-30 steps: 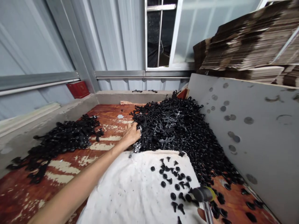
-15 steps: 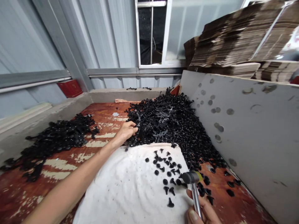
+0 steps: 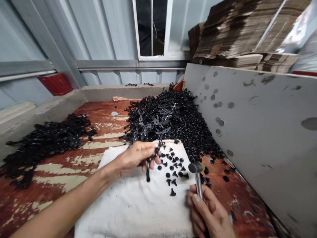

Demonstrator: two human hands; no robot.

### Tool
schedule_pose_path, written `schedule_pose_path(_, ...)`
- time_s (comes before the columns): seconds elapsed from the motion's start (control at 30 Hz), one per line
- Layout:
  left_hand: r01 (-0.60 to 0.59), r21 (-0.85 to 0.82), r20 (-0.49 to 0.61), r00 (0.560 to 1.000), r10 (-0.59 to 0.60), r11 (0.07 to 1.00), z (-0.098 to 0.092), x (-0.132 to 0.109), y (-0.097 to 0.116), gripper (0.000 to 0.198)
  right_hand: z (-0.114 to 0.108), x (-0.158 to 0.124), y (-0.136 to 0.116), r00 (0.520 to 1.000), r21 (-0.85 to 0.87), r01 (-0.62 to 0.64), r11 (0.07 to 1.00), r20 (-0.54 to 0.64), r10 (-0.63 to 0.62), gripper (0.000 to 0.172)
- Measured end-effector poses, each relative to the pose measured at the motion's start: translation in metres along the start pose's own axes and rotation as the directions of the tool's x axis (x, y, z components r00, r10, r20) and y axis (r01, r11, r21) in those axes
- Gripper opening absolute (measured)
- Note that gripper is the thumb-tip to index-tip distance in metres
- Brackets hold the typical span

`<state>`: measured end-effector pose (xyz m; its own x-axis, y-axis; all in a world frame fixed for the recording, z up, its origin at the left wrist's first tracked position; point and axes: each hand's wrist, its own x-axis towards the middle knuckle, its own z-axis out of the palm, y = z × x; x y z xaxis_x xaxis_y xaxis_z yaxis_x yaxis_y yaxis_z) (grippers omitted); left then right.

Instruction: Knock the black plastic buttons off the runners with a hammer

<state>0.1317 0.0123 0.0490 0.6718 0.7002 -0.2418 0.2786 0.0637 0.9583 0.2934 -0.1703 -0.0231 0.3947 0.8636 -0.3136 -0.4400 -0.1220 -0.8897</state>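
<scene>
I have little room on the right, where the grey panel (image 3: 247,115) walls off the worn red worktop (image 3: 104,122). The left hand (image 3: 135,160) is half closed, pinching a black plastic strip (image 3: 148,173) above the white folded cloth (image 3: 119,205), near the loose black studs (image 3: 170,175). The right hand (image 3: 209,215) is closed around a small hammer (image 3: 198,185), its head just beside the cloth's edge. The heaped black pile (image 3: 168,122) sits beyond.

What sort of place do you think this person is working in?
Probably a small workshop: corrugated metal walls, a heap of black plastic parts, a hammer and stacks of flattened cardboard.
</scene>
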Motion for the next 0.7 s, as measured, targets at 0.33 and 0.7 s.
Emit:
schedule_pose_path(0.33,0.031,0.157,0.355,0.931,-0.086,0.987,0.064,-0.038,-0.032,0.042,-0.001,0.006,-0.004,0.978,-0.062,0.085,0.994,0.198,-0.071,0.04)
schedule_pose_path(0.7,0.041,0.286,0.328,0.935,-0.138,0.957,0.07,-0.06,-0.027,0.03,0.017,-0.004,-0.005,0.973,-0.126,-0.069,0.99,0.212,0.095,0.039)
